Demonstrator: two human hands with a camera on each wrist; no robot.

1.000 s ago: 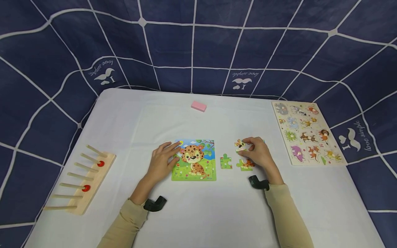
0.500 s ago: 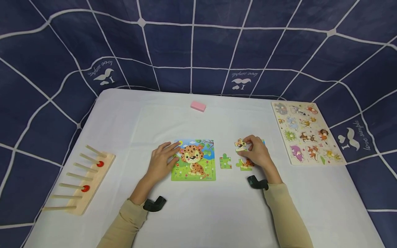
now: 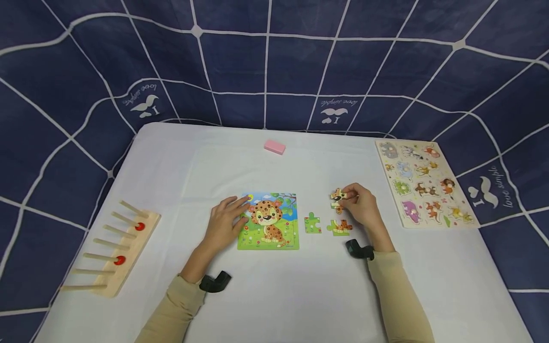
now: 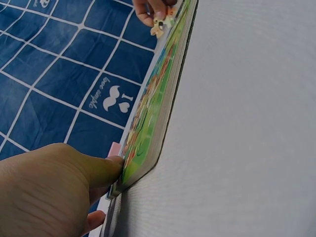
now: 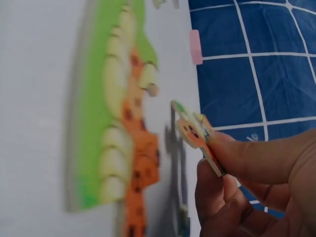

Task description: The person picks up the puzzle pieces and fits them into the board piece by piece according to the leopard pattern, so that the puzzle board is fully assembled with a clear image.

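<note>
A square leopard puzzle board point(image 3: 276, 238) lies flat on the white table. My left hand point(image 3: 223, 224) rests on its left side, fingers stretched over the upper left corner. The left wrist view shows the thumb point(image 4: 106, 170) on the board's edge. To the board's right, my right hand point(image 3: 362, 205) pinches a jigsaw piece point(image 3: 338, 194) with part of the leopard's face between thumb and fingers. Seen from the right wrist, that piece point(image 5: 190, 131) is tilted, raised above the table. A green jigsaw piece point(image 3: 312, 225) and a spotted-body piece point(image 3: 341, 227) lie between board and right hand.
A wooden peg stand point(image 3: 128, 250) with two red rings is on the left. At the back sits a pink block point(image 3: 274, 146). A wooden animal puzzle board point(image 3: 396, 202) lies at the right edge. Dark blue checked cloth point(image 3: 300, 62) hangs around the table.
My right hand has shifted slightly back and to the right with the face piece, which has turned. The spotted-body piece now shows more fully. My left hand stays put.
</note>
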